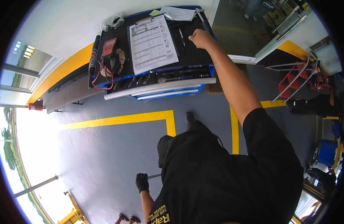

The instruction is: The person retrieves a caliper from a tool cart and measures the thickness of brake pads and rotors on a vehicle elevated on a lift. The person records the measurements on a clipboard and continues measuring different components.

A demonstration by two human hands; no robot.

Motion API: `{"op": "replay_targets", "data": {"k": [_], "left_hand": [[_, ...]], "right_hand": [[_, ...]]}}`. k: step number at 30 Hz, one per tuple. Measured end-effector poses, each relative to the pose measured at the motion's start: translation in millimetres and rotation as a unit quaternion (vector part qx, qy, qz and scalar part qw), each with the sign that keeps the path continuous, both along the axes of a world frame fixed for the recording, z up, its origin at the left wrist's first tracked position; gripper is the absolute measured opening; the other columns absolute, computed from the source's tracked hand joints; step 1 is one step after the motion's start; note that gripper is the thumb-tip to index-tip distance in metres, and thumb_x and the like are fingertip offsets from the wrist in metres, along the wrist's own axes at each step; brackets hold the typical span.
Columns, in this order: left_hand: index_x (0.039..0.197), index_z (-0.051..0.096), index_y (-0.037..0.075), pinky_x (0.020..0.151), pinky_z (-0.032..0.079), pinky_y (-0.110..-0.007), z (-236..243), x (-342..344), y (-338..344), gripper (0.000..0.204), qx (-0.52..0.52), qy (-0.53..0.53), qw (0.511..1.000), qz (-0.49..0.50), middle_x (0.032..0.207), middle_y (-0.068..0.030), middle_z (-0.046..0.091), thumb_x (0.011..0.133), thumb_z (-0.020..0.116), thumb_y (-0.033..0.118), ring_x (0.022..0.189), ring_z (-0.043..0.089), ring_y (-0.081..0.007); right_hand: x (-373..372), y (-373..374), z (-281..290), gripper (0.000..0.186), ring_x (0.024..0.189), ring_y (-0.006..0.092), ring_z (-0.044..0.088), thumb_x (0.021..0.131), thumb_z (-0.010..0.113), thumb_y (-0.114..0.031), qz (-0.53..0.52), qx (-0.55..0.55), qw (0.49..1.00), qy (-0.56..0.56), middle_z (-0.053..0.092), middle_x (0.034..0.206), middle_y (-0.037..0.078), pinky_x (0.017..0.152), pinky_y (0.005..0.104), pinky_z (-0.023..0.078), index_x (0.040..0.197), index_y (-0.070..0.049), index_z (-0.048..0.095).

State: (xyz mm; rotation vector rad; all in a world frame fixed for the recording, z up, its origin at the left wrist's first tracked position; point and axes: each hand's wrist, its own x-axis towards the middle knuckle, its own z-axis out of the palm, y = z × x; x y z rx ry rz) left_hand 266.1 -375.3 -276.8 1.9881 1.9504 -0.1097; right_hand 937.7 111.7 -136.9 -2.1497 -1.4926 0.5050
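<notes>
My left hand, in a black glove, hangs low beside my left leg. It is closed on a slim metal tool, whose shaft points toward my trousers; its exact kind cannot be made out. My bare right hand reaches out over the right side of the tool cart's black top. Its fingers are curled, and whatever they may hold is hidden. Just beyond it lies a hammer-like tool with a dark handle. A pen rests to the left of that hand, beside a clipboard with a printed form.
A red handheld tester with cables sits at the cart's left. The open drawer holds wrenches and a ratchet. A bench stands along the left wall, a red step stand at right. Other people are in the background.
</notes>
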Motion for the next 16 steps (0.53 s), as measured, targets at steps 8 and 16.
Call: {"op": "replay_targets", "data": {"k": [8, 16], "left_hand": [[0.085, 0.073, 0.010, 0.062, 0.053, -0.037, -22, 4, 192, 0.010, -0.298, -0.159, 0.925, 0.174, 0.081, -0.0073, 0.068, 0.088, 0.069, 0.019, 0.068, 0.067, -0.0243], [0.092, 0.075, 0.010, 0.075, 0.057, -0.038, -71, -68, 318, 0.016, -0.341, -0.197, 0.916, 0.075, 0.092, -0.0070, 0.074, 0.079, 0.078, 0.019, 0.083, 0.070, -0.0209]], "right_hand": [[-25, 95, -5, 0.039, 0.090, 0.0347, 0.076, 0.091, 0.070, -0.039, 0.026, -0.163, 0.975, -0.147, 0.076, 0.095, 0.021, 0.081, 0.0461, 0.060, 0.097, -0.001, 0.074], [-7, 100, 7, 0.024, 0.048, 0.0192, 0.063, 0.086, 0.076, -0.024, 0.002, -0.258, 0.945, 0.201, 0.067, 0.062, 0.009, 0.044, 0.0328, 0.049, 0.085, -0.002, 0.066]]}}
